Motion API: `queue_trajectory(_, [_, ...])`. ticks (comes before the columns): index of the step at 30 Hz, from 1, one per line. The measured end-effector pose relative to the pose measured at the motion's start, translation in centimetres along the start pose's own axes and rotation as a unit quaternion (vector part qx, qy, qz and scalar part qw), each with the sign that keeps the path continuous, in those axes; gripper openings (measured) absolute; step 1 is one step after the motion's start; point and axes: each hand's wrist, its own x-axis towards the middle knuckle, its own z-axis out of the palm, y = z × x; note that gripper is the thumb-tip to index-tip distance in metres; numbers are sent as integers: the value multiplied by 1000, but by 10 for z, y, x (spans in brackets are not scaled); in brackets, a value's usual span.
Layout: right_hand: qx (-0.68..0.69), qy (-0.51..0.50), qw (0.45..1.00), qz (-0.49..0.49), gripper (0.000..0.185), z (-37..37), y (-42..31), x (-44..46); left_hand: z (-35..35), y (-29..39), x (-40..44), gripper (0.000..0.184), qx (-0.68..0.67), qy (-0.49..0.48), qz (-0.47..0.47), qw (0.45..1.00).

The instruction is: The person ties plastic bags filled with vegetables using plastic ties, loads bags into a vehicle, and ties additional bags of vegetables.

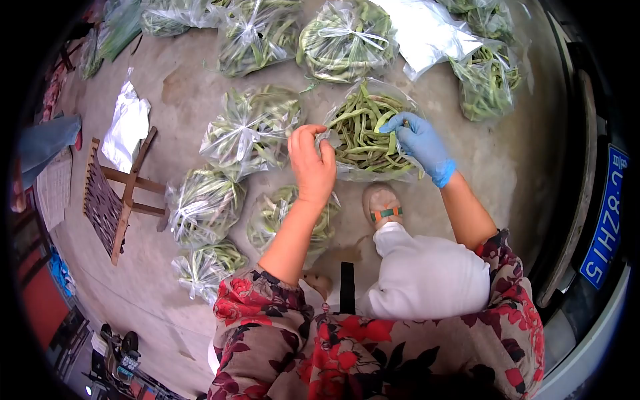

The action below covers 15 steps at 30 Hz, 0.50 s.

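Note:
An open clear plastic bag (pixel 360 176) full of loose green beans (pixel 365 137) stands on the floor before me. My left hand (pixel 312 163) is bare, at the bag's left side. Its fingers are curled, with thumb and forefinger closed on the bag's rim. A blue glove covers my right hand (pixel 421 145), which reaches over the bag from the right. Its fingertips pinch a green bean above the pile; the palm side is hidden. Close to my left forearm sits a tied bag of beans (pixel 273 217), partly covered by the arm.
Several tied bean bags stand left and beyond, including one bag (pixel 250 130) beside my left hand. A wooden folding stool (pixel 127 187) is at the left. White plastic sheets (pixel 430 33) lie at the back. A vehicle with a blue plate (pixel 605 217) borders the right.

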Motion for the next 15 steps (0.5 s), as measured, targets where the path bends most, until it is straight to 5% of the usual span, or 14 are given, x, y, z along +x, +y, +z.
queue_trajectory(3, [-234, 49, 953, -184, 20, 27, 16, 23, 2, 1, 0, 45, 146, -5, -1, 989])
queue_trajectory(8, [-518, -8, 837, -177, 19, 57, 24, 56, 10, -19, -5, 37, 174, -49, -71, 981])
queue_trajectory(11, [-525, -11, 828, -196, 18, 51, 37, 56, -5, -21, 0, 23, 110, -42, -120, 986])
queue_trajectory(15, [-247, 52, 952, -171, 15, 26, 38, 26, -27, -6, 14, 9, 65, -2, -32, 997])
